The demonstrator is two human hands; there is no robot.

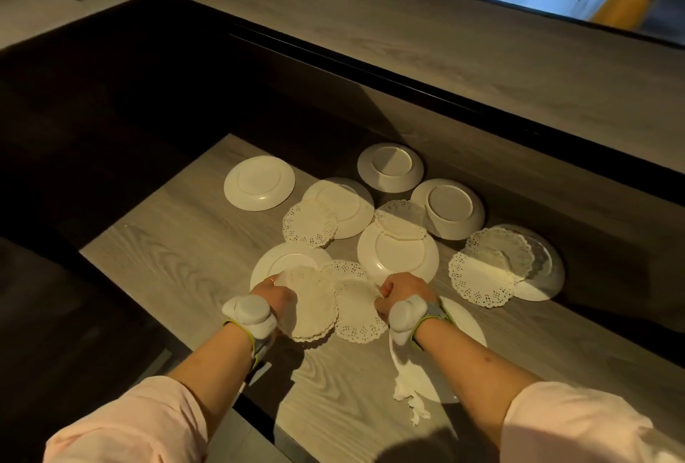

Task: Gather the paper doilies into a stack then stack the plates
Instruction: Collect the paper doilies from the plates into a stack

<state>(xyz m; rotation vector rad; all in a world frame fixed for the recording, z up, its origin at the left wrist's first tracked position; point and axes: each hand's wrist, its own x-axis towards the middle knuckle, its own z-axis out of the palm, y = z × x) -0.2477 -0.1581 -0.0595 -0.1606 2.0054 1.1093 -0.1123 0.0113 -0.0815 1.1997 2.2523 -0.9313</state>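
Several white plates lie face down on the wooden table, with lacy paper doilies scattered among them. My left hand grips the edge of a small doily stack that overlaps a near-left plate. My right hand pinches the edge of a single doily just right of that stack. More doilies lie further out: one on a middle plate, one between two plates, and a large pair over the far-right plate. A plate sits under my right wrist.
A lone plate lies at the back left, two deeper plates at the back. A dark raised ledge runs behind the table. The table's left edge drops into shadow. A torn paper scrap hangs near my right wrist.
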